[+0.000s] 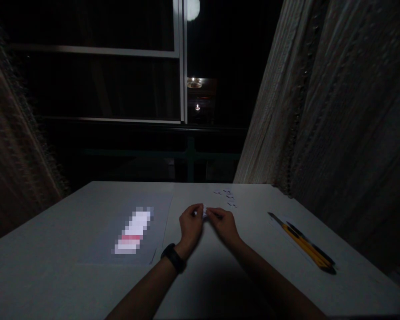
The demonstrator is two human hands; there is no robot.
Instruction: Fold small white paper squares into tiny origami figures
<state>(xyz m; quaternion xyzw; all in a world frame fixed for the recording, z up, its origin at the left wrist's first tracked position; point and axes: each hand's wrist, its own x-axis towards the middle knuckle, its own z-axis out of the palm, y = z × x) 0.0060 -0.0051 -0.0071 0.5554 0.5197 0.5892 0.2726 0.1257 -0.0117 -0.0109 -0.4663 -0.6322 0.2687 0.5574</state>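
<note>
The person's left hand [191, 224] and right hand [225, 224] meet over the middle of the white counter [40, 271], fingertips nearly together. Between them is a small white piece [204, 210], likely paper. Each grip looks pinched on this piece, thumb and fingers closed in from its own side, though the fingers hide most of it.

The piece lies at the far end of both grips, with the left hand to its left and the right hand to its right. Neither hand is clearly nearer. Its long axis cannot be told, as too little of it shows.

Just beyond the right hand, far and slightly right, a loose group of small pieces with dark marks [230, 197] lies on the counter. A black watch [174, 258] is on the left wrist. To the left lies a pale sheet [96, 251] with a blurred bright patch [133, 233] over it. Well to the right, a yellow cutter knife [303, 246] slants from far left to near right, a dark slim thing beside it.
</note>
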